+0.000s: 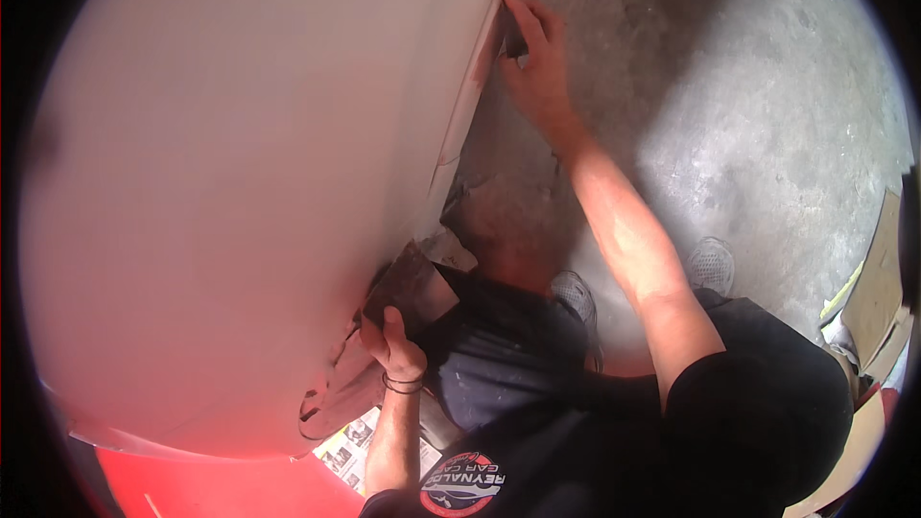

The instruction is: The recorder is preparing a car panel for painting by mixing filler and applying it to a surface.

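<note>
smooth pale panel (240, 153), matt concrete floor (777, 144), black cloth shirt (758, 393)

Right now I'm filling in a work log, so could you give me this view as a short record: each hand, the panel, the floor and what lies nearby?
Left hand: at a dark grey sheet; grip unclear
Right hand: fingertips at the panel's edge; dark patch between fingers unidentifiable
Panel: large, pale, reddish toward the bottom
Floor: grey, partly sunlit, partly shaded
Lower left: red surface, printed paper
Right rim: brown flat sheet
</note>
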Motion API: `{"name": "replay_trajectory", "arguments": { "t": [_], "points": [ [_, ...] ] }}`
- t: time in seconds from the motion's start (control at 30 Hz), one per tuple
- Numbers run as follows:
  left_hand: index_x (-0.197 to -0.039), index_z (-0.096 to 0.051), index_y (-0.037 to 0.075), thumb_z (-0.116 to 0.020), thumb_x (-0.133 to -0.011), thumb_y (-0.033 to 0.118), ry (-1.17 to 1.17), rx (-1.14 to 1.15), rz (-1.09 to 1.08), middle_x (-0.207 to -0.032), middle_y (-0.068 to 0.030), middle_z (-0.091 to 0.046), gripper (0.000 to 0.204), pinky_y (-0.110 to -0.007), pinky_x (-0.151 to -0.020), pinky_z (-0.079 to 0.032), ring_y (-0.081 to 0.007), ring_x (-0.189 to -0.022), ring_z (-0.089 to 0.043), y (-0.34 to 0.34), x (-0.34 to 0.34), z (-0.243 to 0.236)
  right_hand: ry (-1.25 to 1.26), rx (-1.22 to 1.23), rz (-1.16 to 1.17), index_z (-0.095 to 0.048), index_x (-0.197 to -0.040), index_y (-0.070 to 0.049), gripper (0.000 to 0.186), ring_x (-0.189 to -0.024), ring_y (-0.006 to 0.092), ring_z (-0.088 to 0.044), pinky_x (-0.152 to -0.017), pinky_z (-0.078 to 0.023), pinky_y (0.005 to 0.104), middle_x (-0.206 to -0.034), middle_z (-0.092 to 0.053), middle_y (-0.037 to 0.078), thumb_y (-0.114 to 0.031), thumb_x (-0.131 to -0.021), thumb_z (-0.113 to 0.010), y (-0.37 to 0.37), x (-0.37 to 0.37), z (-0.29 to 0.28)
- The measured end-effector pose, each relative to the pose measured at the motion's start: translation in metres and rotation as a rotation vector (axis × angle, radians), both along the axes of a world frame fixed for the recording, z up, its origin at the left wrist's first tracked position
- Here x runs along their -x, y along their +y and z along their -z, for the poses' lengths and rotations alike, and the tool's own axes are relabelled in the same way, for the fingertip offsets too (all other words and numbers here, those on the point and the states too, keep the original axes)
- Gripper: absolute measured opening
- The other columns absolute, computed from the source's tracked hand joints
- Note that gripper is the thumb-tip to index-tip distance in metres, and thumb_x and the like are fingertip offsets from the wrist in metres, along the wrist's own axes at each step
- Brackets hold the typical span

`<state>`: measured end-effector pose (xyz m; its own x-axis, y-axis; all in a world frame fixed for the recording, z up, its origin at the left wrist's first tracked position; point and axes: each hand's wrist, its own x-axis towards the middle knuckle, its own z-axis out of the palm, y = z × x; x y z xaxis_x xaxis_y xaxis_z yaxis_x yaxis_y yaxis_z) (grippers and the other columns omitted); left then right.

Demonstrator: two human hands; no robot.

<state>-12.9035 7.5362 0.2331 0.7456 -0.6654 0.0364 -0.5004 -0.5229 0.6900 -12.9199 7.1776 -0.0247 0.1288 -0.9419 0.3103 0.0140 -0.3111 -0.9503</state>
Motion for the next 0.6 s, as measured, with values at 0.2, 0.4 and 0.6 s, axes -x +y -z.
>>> {"name": "replay_trajectory", "arguments": {
  "t": [0.2, 0.4, 0.6],
  "points": [
    [-0.143, -0.070, -0.010, -0.056, -0.114, 0.016, 0.008, 0.077, -0.023, -0.140, -0.0173, -0.076, 0.041, -0.041, -0.118, -0.050, -0.0293, -0.131, -0.069, 0.009, -0.003, 0.004, -0.109, -0.128, -0.038, -0.062, -0.167, -0.024, 0.095, -0.147, 0.0379, -0.059, -0.120, -0.057, 0.0444, -0.159, -0.055, 0.015, 0.011, -0.080, -0.077, 0.065, -0.012, -0.007],
    [-0.144, -0.068, -0.011, -0.056, -0.115, 0.016, 0.015, 0.090, -0.046, -0.143, -0.0182, -0.075, 0.041, -0.042, -0.119, -0.050, -0.0304, -0.135, -0.068, 0.018, -0.008, 0.006, -0.068, -0.146, -0.041, -0.064, -0.166, -0.022, 0.093, -0.148, 0.0385, -0.058, -0.122, -0.055, 0.0458, -0.160, -0.053, 0.016, 0.011, -0.080, -0.077, 0.116, -0.019, -0.014],
    [-0.150, -0.064, -0.013, -0.059, -0.117, 0.021, -0.033, -0.168, 0.012, -0.149, -0.0222, -0.073, 0.047, -0.043, -0.121, -0.049, -0.0325, -0.139, -0.067, -0.025, 0.004, -0.005, -0.099, -0.158, -0.259, -0.064, -0.166, -0.019, 0.089, -0.150, 0.0381, -0.055, -0.123, -0.052, 0.0460, -0.160, -0.053, 0.018, 0.014, -0.084, -0.072, 0.142, 0.012, -0.003]
  ]
}}
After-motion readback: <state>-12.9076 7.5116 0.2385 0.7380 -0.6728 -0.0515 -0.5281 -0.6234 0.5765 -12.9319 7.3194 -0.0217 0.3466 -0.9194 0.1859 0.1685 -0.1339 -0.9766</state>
